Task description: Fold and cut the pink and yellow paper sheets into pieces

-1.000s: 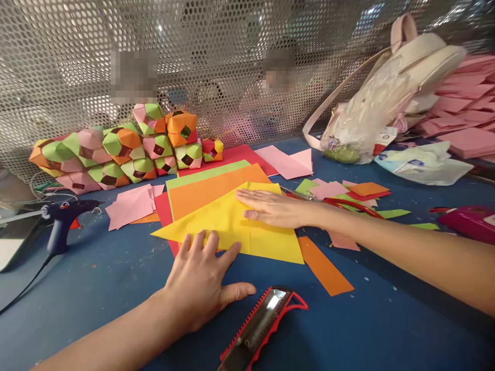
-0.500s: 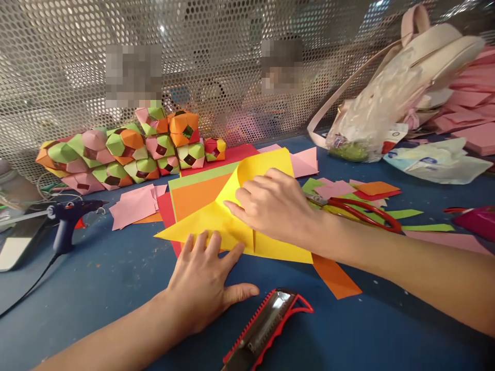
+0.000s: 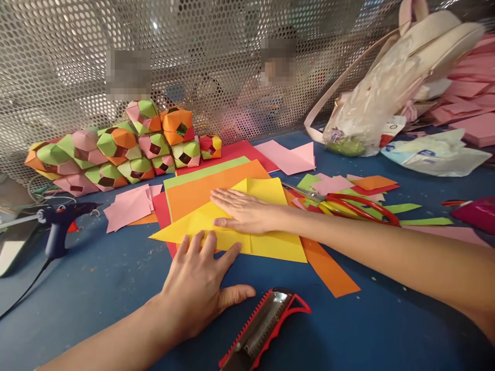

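Observation:
A yellow sheet of paper lies folded over on itself, with a pointed corner sticking out to the left. My right hand rests flat on the folded part, fingers stretched out to the left. Along the sheet's near edge, my left hand is spread with its fingertips on the paper and its thumb on the table. Beneath the yellow paper are an orange sheet, a green sheet and red paper. A red and black box cutter lies just right of my left hand.
Folded-paper balls are stacked before a perforated metal screen. A glue gun with a cord lies left, beside pink paper squares. Red-handled scissors rest on paper scraps at right. Behind are a tissue pack and a pale backpack.
My right hand has gone from curled on the raised yellow flap to flat on the sheet. The flap now lies down, showing more of the orange sheet. My left hand has stayed put.

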Demonstrator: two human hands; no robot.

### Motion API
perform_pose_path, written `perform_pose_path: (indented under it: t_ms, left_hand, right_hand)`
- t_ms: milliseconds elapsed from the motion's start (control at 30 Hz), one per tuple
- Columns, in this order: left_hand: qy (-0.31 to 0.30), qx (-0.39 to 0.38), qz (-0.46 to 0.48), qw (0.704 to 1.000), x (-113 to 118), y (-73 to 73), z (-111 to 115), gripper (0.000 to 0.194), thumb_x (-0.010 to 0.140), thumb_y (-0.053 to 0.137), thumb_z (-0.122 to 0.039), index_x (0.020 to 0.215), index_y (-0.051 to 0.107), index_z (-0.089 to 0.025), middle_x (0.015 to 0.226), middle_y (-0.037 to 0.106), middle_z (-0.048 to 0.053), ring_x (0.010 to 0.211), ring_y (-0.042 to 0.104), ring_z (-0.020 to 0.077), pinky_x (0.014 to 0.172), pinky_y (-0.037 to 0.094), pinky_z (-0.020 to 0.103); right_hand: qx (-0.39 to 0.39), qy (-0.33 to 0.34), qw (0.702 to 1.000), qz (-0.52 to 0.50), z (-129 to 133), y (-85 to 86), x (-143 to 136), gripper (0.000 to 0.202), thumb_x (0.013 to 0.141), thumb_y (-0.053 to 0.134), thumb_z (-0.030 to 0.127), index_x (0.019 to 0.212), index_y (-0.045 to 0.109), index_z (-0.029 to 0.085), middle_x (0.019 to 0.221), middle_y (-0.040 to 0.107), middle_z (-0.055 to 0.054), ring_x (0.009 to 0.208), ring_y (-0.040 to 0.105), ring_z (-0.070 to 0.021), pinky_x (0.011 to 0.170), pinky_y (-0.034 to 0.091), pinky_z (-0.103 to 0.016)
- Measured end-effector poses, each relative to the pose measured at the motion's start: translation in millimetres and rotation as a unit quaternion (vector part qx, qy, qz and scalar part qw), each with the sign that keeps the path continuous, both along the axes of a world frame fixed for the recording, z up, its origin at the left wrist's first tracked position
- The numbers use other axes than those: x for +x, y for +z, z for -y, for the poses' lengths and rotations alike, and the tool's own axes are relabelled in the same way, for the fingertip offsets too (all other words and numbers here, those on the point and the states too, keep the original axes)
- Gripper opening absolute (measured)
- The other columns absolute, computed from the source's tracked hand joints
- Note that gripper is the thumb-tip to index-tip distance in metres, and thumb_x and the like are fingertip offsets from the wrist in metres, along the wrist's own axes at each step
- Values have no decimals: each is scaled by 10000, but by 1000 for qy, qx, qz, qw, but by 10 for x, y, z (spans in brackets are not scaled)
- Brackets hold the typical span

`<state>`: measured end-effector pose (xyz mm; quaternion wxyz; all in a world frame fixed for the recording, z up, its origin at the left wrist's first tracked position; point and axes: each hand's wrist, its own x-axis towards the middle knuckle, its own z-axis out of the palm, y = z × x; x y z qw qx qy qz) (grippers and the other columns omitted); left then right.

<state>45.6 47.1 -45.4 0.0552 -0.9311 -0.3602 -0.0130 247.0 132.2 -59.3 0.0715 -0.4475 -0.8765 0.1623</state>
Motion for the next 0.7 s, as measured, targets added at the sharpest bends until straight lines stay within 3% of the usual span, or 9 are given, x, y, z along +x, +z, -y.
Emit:
perform_pose_path:
  t_ms: [233, 333, 400, 467, 567, 700]
  left_hand:
    - [3, -6, 4, 1000, 2, -1, 3, 744, 864, 204, -746, 1388, 489, -301, 1228, 517, 151, 1168, 472, 367, 940, 452, 579]
    - [-1, -3, 4, 1000, 3, -1, -3, 738, 871, 205, -739, 1386, 491, -293, 1212, 521, 151, 1150, 479, 360, 929, 457, 574]
    - [-5, 0, 4, 1000, 4, 2, -8, 724, 879, 208, -729, 1382, 494, -294, 1196, 528, 148, 1138, 484, 352, 925, 461, 564]
    - [-7, 1, 3, 1000, 5, 8, -10, 711, 883, 213, -723, 1369, 507, -295, 1190, 530, 145, 1115, 497, 341, 917, 467, 552]
    - [-5, 1, -3, 1000, 7, 21, -3, 708, 879, 220, -728, 1353, 521, -296, 1209, 520, 151, 1101, 507, 336, 901, 479, 541]
    - [1, 0, -7, 1000, 2, 21, 6, 719, 872, 218, -736, 1371, 500, -301, 1274, 490, 158, 1138, 492, 352, 926, 462, 565]
  right_hand:
    - [44, -136, 988, 64, -186, -126, 578, 958, 854, 208, 760, 1519, 202, 70, 1576, 129, -119, 1465, 112, -286, 1200, 114, -493]
    - [81, -185, 977, 69, -99, -81, 558, 974, 853, 225, 756, 1497, 256, 26, 1563, 190, -155, 1455, 138, -330, 1193, 129, -525]
    - [120, -158, 979, 37, 25, -25, 375, 937, 880, 220, 723, 1489, 270, 12, 1562, 184, -173, 1457, 135, -327, 1193, 123, -520]
    - [130, -55, 990, -4, 138, 21, 126, 862, 919, 187, 677, 1493, 275, 40, 1567, 180, -158, 1465, 132, -281, 1201, 104, -485]
    - [64, 46, 997, -18, 195, 42, -159, 808, 950, 101, 633, 1501, 255, 62, 1580, 161, -129, 1471, 114, -223, 1203, 105, -437]
    - [9, 34, 999, -11, 112, -7, -165, 857, 927, 135, 679, 1514, 192, 56, 1587, 104, -129, 1476, 64, -227, 1200, 93, -449]
